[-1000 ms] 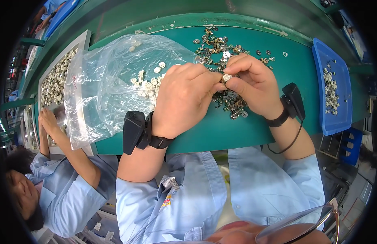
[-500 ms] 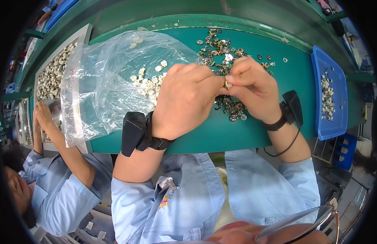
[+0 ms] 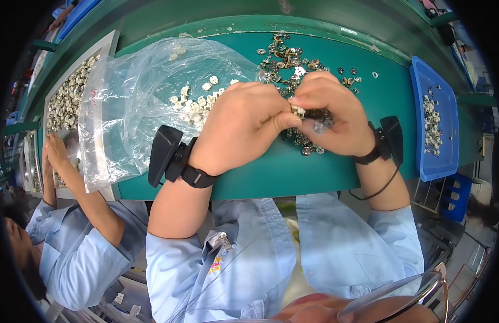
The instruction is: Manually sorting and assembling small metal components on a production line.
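Observation:
My left hand (image 3: pixel 241 126) is closed, its thumb and index finger pinching a small white part (image 3: pixel 298 111) with metal on it. My right hand (image 3: pixel 338 116) meets it from the other side, fingers curled and the index fingertip against the same part. By the right thumb a small round shiny disc (image 3: pixel 319 127) shows blurred; whether it is held or loose I cannot tell. Behind and below both hands spreads a pile of small metal discs and rings (image 3: pixel 308 142) on the green table (image 3: pixel 249 185). White parts (image 3: pixel 193 110) lie beside my left hand, at the clear plastic bag (image 3: pixel 133 116).
A blue tray (image 3: pixel 419 124) with white parts stands at the right. At the left is a pale-framed tray (image 3: pixel 112 46) full of similar parts, where a co-worker's hands (image 3: pixel 54 153) rest near its edge. A raised green ledge (image 3: pixel 314 29) runs along the back.
My left wrist has shifted slightly left and the hand has turned. The right fingers have opened apart a little, and a blurred disc now shows beside the right thumb.

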A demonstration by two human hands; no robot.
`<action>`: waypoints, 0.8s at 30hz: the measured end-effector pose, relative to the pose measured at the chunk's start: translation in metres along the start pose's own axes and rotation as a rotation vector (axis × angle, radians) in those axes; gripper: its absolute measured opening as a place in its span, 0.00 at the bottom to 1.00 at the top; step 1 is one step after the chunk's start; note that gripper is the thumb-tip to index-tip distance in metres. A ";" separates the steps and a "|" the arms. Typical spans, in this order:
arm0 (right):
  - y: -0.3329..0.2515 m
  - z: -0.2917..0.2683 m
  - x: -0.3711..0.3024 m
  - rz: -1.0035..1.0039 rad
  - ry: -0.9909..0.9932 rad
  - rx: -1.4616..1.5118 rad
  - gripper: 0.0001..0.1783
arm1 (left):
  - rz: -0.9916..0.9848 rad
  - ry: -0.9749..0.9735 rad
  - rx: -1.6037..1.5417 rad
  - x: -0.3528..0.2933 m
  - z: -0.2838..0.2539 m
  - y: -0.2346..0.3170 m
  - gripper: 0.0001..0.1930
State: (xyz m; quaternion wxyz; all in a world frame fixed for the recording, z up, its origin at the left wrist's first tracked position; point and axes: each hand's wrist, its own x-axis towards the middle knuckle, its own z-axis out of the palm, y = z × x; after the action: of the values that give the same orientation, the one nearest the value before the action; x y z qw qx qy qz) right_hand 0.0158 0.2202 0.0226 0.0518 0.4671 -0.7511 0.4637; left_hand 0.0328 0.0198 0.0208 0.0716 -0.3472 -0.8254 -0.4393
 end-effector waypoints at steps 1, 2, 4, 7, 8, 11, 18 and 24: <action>0.000 0.002 0.000 0.011 0.014 0.040 0.13 | -0.029 0.007 -0.074 0.000 0.001 -0.001 0.04; 0.001 0.005 0.001 0.023 0.021 0.093 0.14 | -0.072 0.019 -0.145 -0.002 0.001 -0.002 0.05; 0.010 0.003 -0.001 -0.008 0.046 0.065 0.15 | -0.081 0.032 -0.202 0.002 0.005 -0.005 0.05; 0.007 0.004 -0.002 0.051 0.194 0.025 0.17 | -0.176 -0.019 -0.424 0.009 0.004 -0.002 0.07; 0.004 0.001 -0.007 0.071 0.152 0.033 0.16 | -0.210 0.003 -0.374 0.007 0.007 -0.002 0.10; 0.016 0.005 -0.003 0.053 0.104 0.045 0.15 | -0.287 0.011 -0.324 0.006 0.000 -0.011 0.14; 0.006 0.004 -0.003 0.051 0.087 -0.081 0.15 | -0.299 0.099 -0.356 0.008 0.009 -0.010 0.14; -0.003 -0.001 0.003 -0.032 0.105 -0.040 0.16 | -0.210 0.141 -0.620 0.001 0.018 -0.012 0.05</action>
State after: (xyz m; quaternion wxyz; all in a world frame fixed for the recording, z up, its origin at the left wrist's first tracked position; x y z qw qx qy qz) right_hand 0.0160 0.2184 0.0268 0.1080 0.4528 -0.7489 0.4717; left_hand 0.0282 0.0297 0.0023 -0.0263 -0.2343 -0.6767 -0.6975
